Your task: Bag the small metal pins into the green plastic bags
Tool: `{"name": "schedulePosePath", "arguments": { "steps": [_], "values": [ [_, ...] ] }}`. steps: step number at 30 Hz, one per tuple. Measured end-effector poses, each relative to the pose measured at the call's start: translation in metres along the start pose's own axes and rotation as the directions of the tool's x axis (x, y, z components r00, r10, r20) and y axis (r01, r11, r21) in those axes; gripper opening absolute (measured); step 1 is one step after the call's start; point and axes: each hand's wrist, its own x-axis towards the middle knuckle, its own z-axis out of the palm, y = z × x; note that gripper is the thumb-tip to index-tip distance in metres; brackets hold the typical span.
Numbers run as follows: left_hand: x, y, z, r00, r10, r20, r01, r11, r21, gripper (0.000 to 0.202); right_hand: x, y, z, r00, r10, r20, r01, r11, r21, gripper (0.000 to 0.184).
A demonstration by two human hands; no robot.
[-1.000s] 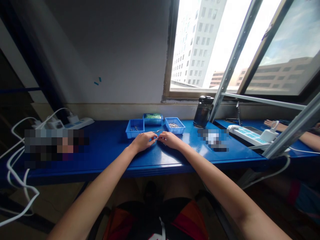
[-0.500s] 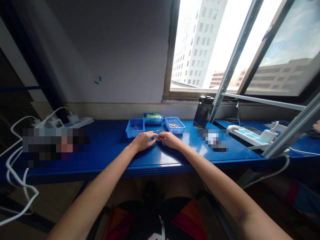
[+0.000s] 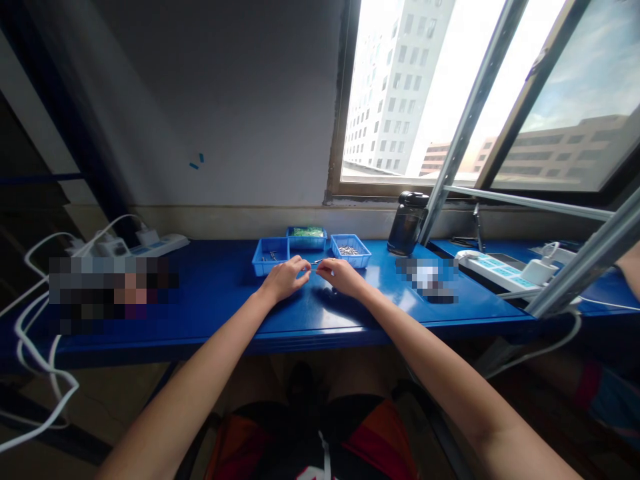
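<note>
My left hand (image 3: 289,279) and my right hand (image 3: 341,275) face each other above the blue table, fingertips pinched close together. A small thin piece, too tiny to name, shows between the fingertips of both hands. Just beyond my left hand stands a blue tray (image 3: 257,264) with a few small metal parts in it. Behind my right hand is another blue tray (image 3: 364,259) holding a heap of small silvery pieces (image 3: 349,251). Between these two, farther back, a third blue tray (image 3: 306,245) contains green pieces (image 3: 307,232). A slim dark item lies on the table near my right fingertips.
A dark bottle (image 3: 407,225) stands at the back right beside a metal frame post. White power strips (image 3: 503,272) with plugs and cables lie at right and at far left. Blurred-out items occupy the left side and right middle of the blue table (image 3: 210,280).
My hands have lifted slightly and drawn a little apart at the fingertips, uncovering the small thin piece between them. The trays stay where they were.
</note>
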Motion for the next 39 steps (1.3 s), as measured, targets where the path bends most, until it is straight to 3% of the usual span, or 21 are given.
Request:
{"name": "schedulePosePath", "arguments": {
  "steps": [4, 10, 14, 17, 23, 33, 39],
  "values": [
    [0.000, 0.000, 0.001, 1.000, 0.009, 0.030, -0.009, 1.000, -0.001, 0.025, 0.000, -0.005, -0.001, 0.999, -0.017, -0.034, 0.018, 0.999, 0.026, 0.018],
    [0.000, -0.002, 0.003, 0.996, 0.020, 0.083, -0.016, 0.999, -0.046, 0.019, -0.002, -0.009, 0.001, 0.995, -0.101, 0.022, 0.098, 0.991, 0.089, 0.019],
    [0.001, -0.001, 0.002, 0.999, 0.013, 0.051, -0.010, 0.998, -0.069, 0.021, -0.002, -0.006, 0.001, 0.999, -0.044, 0.003, 0.044, 0.998, 0.038, 0.016],
    [0.001, 0.000, 0.000, 0.999, 0.026, 0.036, -0.022, 0.993, -0.113, 0.022, -0.002, -0.004, 0.002, 0.999, 0.004, 0.052, -0.005, 1.000, 0.024, 0.015],
    [0.003, 0.001, 0.000, 0.999, 0.048, 0.026, -0.043, 0.983, -0.180, 0.025, -0.003, -0.005, 0.002, 0.993, -0.015, 0.115, 0.006, 0.997, 0.076, 0.017],
    [0.001, -0.001, -0.001, 0.999, -0.004, 0.048, 0.007, 0.998, -0.062, 0.028, -0.001, 0.006, -0.005, 0.995, 0.032, 0.089, -0.028, 0.999, -0.046, 0.020],
    [0.001, -0.004, 0.000, 0.998, -0.017, 0.066, 0.019, 0.999, -0.038, 0.028, -0.002, 0.005, -0.008, 0.995, 0.046, 0.085, -0.047, 0.999, 0.011, 0.021]
  ]
}}
